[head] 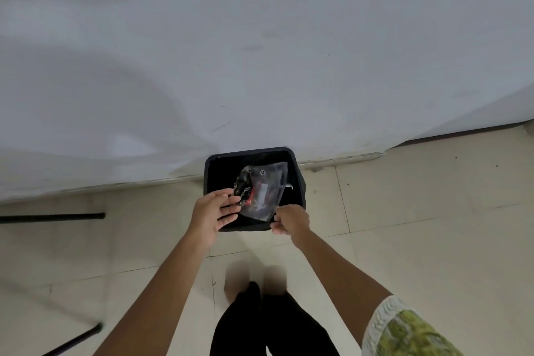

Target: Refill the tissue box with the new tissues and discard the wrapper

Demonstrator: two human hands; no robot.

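A clear plastic wrapper [264, 192] with red and dark print hangs in the mouth of a black waste bin [300, 182] on the floor by the wall. My right hand [290, 221] pinches the wrapper's near right corner above the bin's front rim. At the wrapper's left edge is my left hand [215, 211], fingers spread and the tips just touching the plastic. No tissue box is in view.
A white wall [260, 52] rises right behind the bin. The floor is pale tiles [419, 211]. Black furniture legs [52, 217] reach in from the left. My own legs in dark trousers [260, 324] stand just in front of the bin.
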